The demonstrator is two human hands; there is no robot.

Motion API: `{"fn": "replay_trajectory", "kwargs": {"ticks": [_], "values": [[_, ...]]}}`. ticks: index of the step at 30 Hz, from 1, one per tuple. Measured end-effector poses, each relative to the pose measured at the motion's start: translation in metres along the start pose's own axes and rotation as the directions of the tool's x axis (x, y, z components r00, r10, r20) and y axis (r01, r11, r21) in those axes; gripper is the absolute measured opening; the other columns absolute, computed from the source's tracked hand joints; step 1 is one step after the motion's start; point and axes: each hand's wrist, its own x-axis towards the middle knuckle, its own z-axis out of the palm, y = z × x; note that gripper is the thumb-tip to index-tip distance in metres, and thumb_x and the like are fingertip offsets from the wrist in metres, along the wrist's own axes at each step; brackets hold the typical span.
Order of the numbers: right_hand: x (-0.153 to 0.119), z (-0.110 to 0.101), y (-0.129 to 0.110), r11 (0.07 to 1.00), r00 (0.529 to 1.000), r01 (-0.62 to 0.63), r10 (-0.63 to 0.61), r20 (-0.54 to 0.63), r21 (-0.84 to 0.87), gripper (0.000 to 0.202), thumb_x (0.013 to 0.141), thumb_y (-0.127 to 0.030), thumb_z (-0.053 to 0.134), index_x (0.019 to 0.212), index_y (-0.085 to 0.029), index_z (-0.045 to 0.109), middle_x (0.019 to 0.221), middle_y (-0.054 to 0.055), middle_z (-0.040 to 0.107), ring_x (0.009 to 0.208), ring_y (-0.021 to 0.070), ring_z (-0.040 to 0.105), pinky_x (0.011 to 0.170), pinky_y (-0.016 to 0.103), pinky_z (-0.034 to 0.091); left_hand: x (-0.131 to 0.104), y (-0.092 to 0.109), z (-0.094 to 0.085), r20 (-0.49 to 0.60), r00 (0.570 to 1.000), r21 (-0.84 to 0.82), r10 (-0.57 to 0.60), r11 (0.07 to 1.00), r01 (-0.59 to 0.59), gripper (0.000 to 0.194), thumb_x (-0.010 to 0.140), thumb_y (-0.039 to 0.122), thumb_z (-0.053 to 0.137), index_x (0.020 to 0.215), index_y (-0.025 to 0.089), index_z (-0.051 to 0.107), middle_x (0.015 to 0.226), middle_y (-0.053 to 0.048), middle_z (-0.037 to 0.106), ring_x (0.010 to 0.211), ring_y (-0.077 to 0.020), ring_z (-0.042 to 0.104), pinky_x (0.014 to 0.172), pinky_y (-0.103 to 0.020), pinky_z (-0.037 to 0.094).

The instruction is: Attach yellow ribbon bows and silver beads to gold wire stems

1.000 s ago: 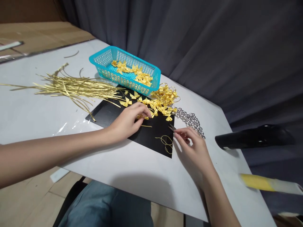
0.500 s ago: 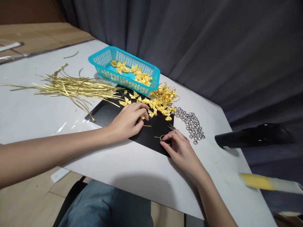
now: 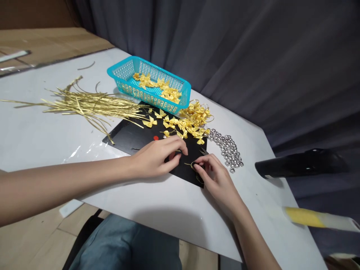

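My left hand is over the black mat, its fingers curled and apart with nothing visible held between them. Pinched in the fingertips of my right hand is a thin gold cord, bent into a loop at the mat's right part. Scissor tips stick out just behind my right hand. Yellow ribbon bows lie on the mat beyond my left hand, and a small red disc sits left of them.
A blue basket holding yellow bows stands behind the mat. Gold cords lie at the left, silver beads at the right. Further right are a black object and a yellow-and-white roll.
My left hand has moved right and slightly nearer, towards my right hand. The red disc, hidden before, now shows. My right hand has hardly moved and keeps the looped cord.
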Motion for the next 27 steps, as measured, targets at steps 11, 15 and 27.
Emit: {"fn": "replay_trajectory", "kwargs": {"ticks": [11, 15, 27], "values": [[0.007, 0.012, -0.005, 0.998, 0.997, 0.055, -0.053, 0.054, -0.026, 0.010, 0.096, -0.024, 0.050, 0.090, -0.022, 0.058, 0.091, 0.006, 0.057, 0.087, 0.0223, 0.056, 0.076, 0.035, 0.044, -0.001, 0.000, 0.003, -0.030, 0.999, -0.015, -0.022, 1.000, 0.021, 0.020, 0.088, 0.007, 0.046, 0.100, 0.018, 0.056, 0.102, -0.004, 0.060, 0.070, -0.0105, 0.054, 0.064, -0.023, 0.043], [0.006, 0.009, -0.007, 0.998, 0.998, 0.048, -0.049, 0.036, 0.041, 0.012, 0.097, -0.026, 0.049, 0.089, -0.022, 0.058, 0.091, 0.005, 0.057, 0.085, 0.0212, 0.054, 0.076, 0.034, 0.043, 0.000, 0.003, 0.003, -0.140, 0.987, -0.075, -0.082, 0.995, 0.072, 0.018, 0.088, 0.008, 0.047, 0.102, 0.018, 0.053, 0.105, -0.004, 0.057, 0.062, -0.0078, 0.050, 0.059, -0.021, 0.043], [0.000, 0.002, -0.027, 0.976, 0.999, 0.046, -0.040, -0.035, 0.213, 0.013, 0.096, -0.029, 0.052, 0.086, -0.024, 0.058, 0.089, 0.003, 0.056, 0.081, 0.0189, 0.052, 0.072, 0.031, 0.042, -0.001, 0.009, 0.006, 0.107, 0.988, -0.076, -0.115, 0.989, 0.123, 0.019, 0.087, 0.029, 0.059, 0.102, 0.018, 0.060, 0.095, -0.002, 0.063, 0.057, -0.0083, 0.049, 0.054, -0.022, 0.040]]}}
